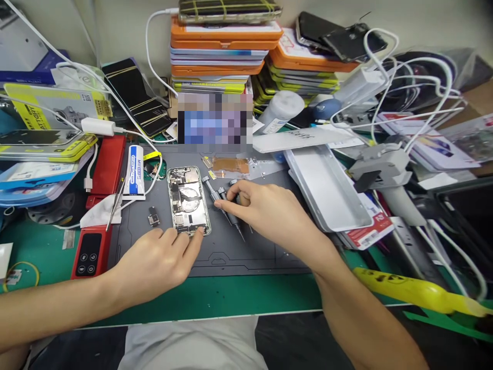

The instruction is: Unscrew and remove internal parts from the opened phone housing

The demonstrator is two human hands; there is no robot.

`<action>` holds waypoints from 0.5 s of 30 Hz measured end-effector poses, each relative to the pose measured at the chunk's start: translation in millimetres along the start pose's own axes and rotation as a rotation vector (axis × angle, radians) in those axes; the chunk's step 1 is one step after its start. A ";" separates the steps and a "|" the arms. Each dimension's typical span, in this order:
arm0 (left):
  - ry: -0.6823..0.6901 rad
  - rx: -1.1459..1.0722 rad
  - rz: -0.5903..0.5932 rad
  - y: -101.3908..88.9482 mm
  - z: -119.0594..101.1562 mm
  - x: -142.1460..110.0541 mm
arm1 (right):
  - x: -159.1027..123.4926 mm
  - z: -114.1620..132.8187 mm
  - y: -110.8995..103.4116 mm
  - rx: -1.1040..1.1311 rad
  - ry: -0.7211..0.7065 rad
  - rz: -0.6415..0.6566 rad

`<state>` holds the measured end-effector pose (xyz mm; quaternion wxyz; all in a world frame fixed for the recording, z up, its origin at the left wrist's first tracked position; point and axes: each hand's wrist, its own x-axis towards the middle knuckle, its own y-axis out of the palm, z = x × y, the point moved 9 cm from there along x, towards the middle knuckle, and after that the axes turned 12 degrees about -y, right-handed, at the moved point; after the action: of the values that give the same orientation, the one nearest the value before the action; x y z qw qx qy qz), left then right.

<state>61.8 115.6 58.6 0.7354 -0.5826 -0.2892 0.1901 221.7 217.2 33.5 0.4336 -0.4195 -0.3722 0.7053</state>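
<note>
An opened phone (190,200) lies on the dark work mat (262,252), its inner parts and a round coil showing. My left hand (157,264) is at the phone's lower end, fingers curled, the index fingertip touching its lower right corner; the thumb is hidden. Just right of the phone, several slim grey precision screwdrivers (213,191) lie side by side. My right hand (269,216) bends over them, thumb and index finger closed around one screwdriver, partly covered by the hand. A small dark phone part (154,217) rests left of the phone.
Tweezers (114,205) and a white-blue tube (134,172) lie left, near a red device (91,252). Behind the mat stand stacked orange boxes (225,36) and a blurred screen (213,121). A white tray (331,190), cables and a yellow handle (416,290) crowd the right.
</note>
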 end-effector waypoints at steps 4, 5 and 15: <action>-0.011 -0.011 0.013 -1.2 -1.8 -0.5 | -0.1 -2.9 -1.3 0.040 0.005 -0.006; -0.015 -0.011 0.019 -0.6 -1.6 -0.4 | -0.2 -3.3 -1.6 0.047 0.004 -0.011; -0.039 -0.176 0.076 9.8 11.2 3.9 | -0.5 1.3 -1.0 0.074 -0.034 -0.045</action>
<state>58.0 128.8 51.6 0.6678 -0.6519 -0.2966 0.2029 220.9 216.9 35.0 0.4582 -0.3829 -0.3625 0.7156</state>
